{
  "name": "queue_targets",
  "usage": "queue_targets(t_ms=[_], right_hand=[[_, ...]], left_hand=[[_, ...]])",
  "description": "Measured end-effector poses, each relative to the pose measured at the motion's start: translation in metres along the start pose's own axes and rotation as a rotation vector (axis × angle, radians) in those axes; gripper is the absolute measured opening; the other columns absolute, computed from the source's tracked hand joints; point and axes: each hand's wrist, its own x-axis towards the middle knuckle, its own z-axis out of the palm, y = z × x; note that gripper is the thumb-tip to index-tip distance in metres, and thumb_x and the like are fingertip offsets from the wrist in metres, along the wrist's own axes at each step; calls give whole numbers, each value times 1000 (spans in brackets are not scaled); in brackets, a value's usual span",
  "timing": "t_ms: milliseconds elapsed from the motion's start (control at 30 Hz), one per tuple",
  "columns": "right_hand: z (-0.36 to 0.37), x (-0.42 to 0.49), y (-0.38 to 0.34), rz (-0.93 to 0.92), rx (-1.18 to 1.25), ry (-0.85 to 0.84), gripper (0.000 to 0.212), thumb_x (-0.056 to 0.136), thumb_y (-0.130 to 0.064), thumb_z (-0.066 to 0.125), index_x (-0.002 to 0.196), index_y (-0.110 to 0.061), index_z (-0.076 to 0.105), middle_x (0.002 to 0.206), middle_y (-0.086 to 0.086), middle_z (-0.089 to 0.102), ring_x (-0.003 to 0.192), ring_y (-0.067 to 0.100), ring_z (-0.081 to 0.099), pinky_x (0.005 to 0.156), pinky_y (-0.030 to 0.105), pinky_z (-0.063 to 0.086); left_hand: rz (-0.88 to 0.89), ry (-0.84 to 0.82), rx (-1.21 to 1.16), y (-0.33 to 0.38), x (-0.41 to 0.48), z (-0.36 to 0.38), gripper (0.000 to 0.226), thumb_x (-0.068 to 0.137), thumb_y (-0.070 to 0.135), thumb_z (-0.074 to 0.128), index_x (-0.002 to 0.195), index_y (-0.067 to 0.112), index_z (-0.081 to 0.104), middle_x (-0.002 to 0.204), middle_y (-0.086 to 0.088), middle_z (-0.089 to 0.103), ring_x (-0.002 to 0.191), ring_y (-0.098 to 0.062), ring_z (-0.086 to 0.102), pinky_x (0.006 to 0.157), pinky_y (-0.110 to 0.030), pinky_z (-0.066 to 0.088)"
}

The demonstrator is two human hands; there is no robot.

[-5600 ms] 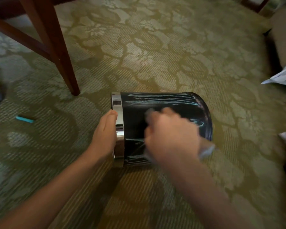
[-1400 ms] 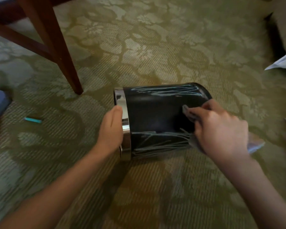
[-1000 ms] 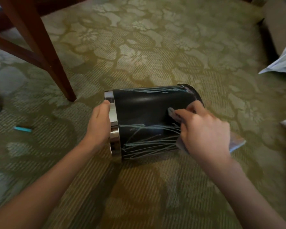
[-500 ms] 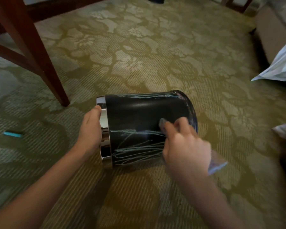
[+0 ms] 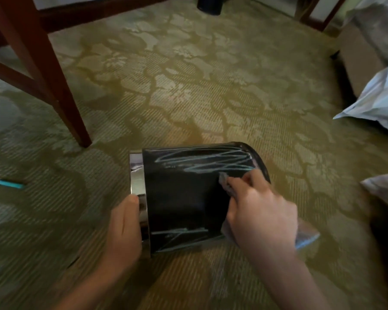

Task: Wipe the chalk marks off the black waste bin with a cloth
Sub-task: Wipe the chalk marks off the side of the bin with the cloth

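Clenched around a bunched grey cloth point(image 5: 227, 186), the right hand point(image 5: 262, 217) presses it against the side of the black waste bin point(image 5: 184, 198), just below the upper patch of chalk scribble point(image 5: 206, 163). A loose end of the cloth sticks out past the heel of that hand, lower right. The left hand point(image 5: 123, 227) has its grip closed on the bin's shiny metal rim band point(image 5: 136, 173), fingers curled over the edge at the near end of the band.

The bin lies on its side on the olive, floral-patterned carpet point(image 5: 188, 90), rim to the left and base to the right. Pale blue-green chalk lines run lengthwise along its top. A second, smaller patch of chalk strokes point(image 5: 179, 234) sits low on the near side, close to the carpet. Between the two patches the black surface looks bare of marks.

A short turquoise stick of chalk point(image 5: 9, 184) lies on the carpet well to the left of the bin. A dark red wooden furniture leg point(image 5: 47, 72) stands on the carpet behind and left of the bin, joined to crossbars higher up. At the right edge a pale, crumpled plastic bag point(image 5: 379, 101) rests on the floor, with another light-coloured piece point(image 5: 383, 186) below it, too blurred to identify.
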Motion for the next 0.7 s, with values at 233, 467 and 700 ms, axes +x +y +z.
queue_targets(t_ms=[233, 467, 700], right_hand=[[-11, -35, -43, -199, 66, -106, 23, 65, -33, 68, 87, -29, 66, 87, -5, 56, 66, 14, 58, 44, 24, 26], [-10, -37, -25, -60, 41, -109, 26, 66, -28, 67, 91, -29, 67, 87, -6, 55, 62, 15, 58, 43, 23, 29], [-13, -22, -15, -6, 5, -126, 24, 77, -32, 60, 100, -34, 66, 95, -9, 52, 67, 15, 58, 48, 24, 31]], left_hand=[[176, -99, 278, -46, -31, -10, 44, 90, 38, 38, 69, 1, 47, 56, -14, 50, 58, -27, 54, 58, -44, 52], [325, 11, 254, -39, -42, -5, 35, 94, 32, 23, 67, 20, 42, 51, 7, 40, 55, -1, 46, 48, -15, 35], [388, 80, 235, -32, -42, -1, 38, 95, 34, 23, 61, 30, 38, 53, 13, 37, 53, 8, 42, 47, -25, 33]])
